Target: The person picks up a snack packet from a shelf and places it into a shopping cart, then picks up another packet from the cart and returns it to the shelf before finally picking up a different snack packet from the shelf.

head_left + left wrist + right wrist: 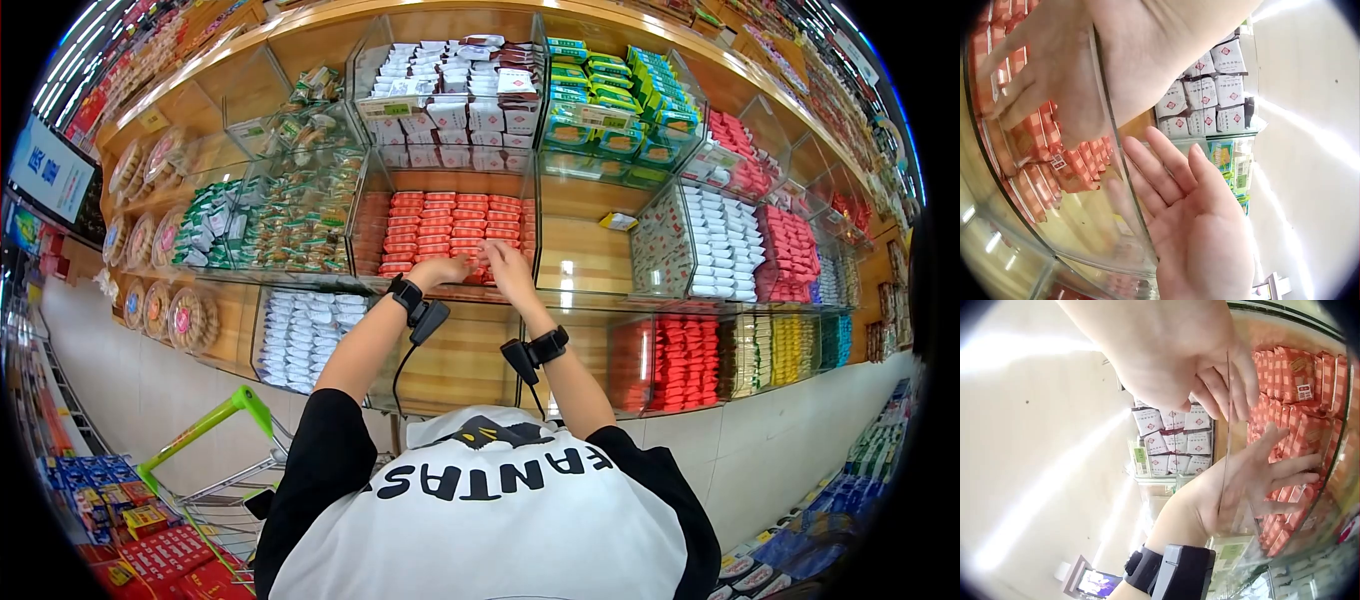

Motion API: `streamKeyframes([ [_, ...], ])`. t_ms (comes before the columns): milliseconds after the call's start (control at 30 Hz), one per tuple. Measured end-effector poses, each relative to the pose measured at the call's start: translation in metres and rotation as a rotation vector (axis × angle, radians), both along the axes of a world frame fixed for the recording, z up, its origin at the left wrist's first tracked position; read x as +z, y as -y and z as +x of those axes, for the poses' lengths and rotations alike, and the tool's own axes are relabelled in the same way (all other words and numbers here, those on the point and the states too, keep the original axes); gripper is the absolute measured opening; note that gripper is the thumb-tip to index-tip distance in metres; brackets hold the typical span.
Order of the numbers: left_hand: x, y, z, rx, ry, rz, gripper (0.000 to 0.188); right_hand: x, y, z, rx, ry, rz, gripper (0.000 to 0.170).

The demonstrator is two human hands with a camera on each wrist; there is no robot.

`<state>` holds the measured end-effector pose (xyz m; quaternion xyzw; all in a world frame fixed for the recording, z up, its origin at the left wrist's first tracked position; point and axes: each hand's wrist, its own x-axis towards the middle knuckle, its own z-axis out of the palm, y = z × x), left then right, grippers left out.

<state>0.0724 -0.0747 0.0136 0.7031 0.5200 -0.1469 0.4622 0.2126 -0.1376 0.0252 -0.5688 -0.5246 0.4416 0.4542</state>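
Observation:
Red checked packets (430, 232) (1019, 62) (1294, 375) fill a glass-fronted bin at the middle of the shelves. My left hand (443, 270) (1063, 69) (1241, 481) reaches over the glass edge. Its spread fingers lie over the packets, seen through the pane; whether they touch them I cannot tell. Beside it is my right hand (508, 272) (1200, 231) (1172, 356), at the same glass edge. Its fingers are loosely bent, with nothing visible between them.
White packets (490, 115) fill the bin above, green ones (610, 95) to its right. Glass dividers (538, 215) separate the bins. More white packets (300, 335) are lower left and red packets (686, 360) lower right. A green-handled cart (205, 425) stands at the left.

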Motion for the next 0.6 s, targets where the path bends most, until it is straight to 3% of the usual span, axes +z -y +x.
streamKeyframes([
  [267, -0.001, -0.003, -0.001, 0.145, 0.084, -0.200, 0.068, -0.009, 0.000, 0.001, 0.002, 0.120, 0.073, 0.026],
  [367, 0.006, -0.001, 0.002, 0.115, 0.015, -0.145, 0.067, -0.011, 0.000, 0.001, 0.000, 0.080, 0.075, 0.026],
  [467, -0.031, -0.015, -0.004, 0.065, 0.084, -0.144, 0.067, -0.011, 0.000, 0.001, -0.007, 0.073, 0.071, 0.029],
  [600, -0.011, -0.005, -0.003, 0.127, 0.065, -0.131, 0.067, -0.002, 0.003, 0.001, -0.009, 0.107, 0.050, 0.029],
])
